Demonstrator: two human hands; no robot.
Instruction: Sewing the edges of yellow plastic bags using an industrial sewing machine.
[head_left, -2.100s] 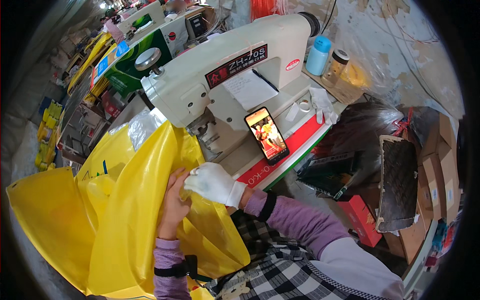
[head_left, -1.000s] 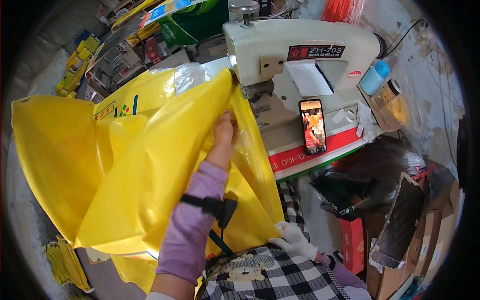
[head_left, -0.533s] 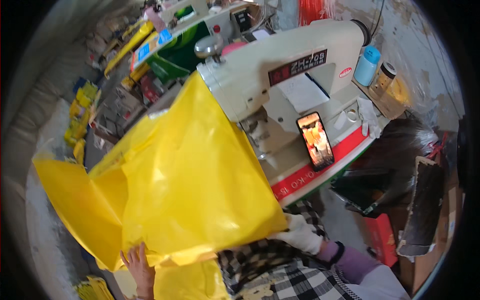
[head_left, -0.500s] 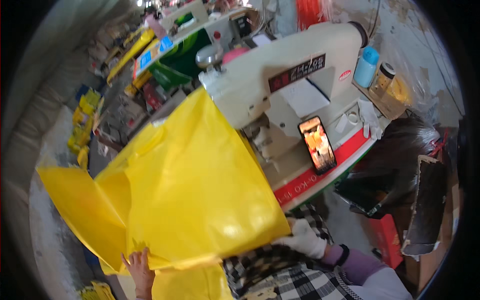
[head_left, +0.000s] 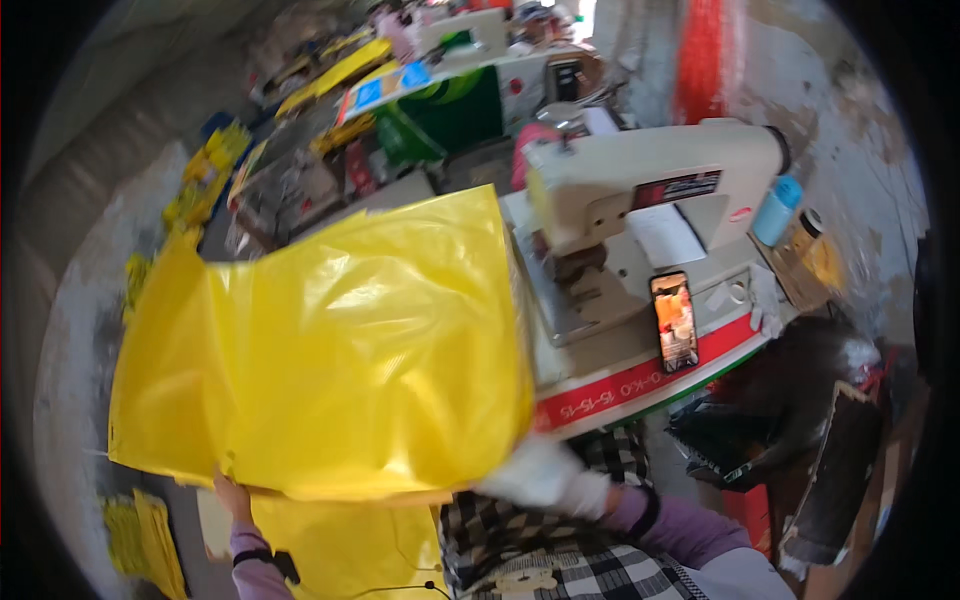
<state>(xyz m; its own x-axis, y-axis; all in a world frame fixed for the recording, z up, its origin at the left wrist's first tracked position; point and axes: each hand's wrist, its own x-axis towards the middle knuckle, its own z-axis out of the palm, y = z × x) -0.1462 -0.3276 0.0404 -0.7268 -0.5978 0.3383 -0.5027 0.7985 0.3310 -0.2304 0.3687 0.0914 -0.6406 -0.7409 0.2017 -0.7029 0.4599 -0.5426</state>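
A large, glossy yellow plastic sheet (head_left: pixel 360 340) spans the space left of the sewing machine (head_left: pixel 660 175), creased and folded along its left part. At its near edge my bare left hand (head_left: pixel 233 497) grips the sheet, most of its fingers tucked out of sight. My right hand (head_left: pixel 540 475), in a white glove and smeared by motion, holds the near right corner; its fingertips are hidden. Below the near edge lies more yellow material (head_left: pixel 345 545), over my lap. The machine's needle area (head_left: pixel 580 275) is just right of the raised sheet.
A lit phone (head_left: pixel 674 322) lies on the machine table's red front strip. Behind it are white paper (head_left: pixel 667 236), a blue bottle (head_left: pixel 777 210) and a jar (head_left: pixel 806 230). Yellow bundles (head_left: pixel 143 540) lie at lower left; a dark plastic bag (head_left: pixel 770 390) is at right.
The view has shifted, so the machine appears lower and farther right. The sheet's left flap has swung up and spread out flatter. My left hand's spread fingers have gone behind the near edge.
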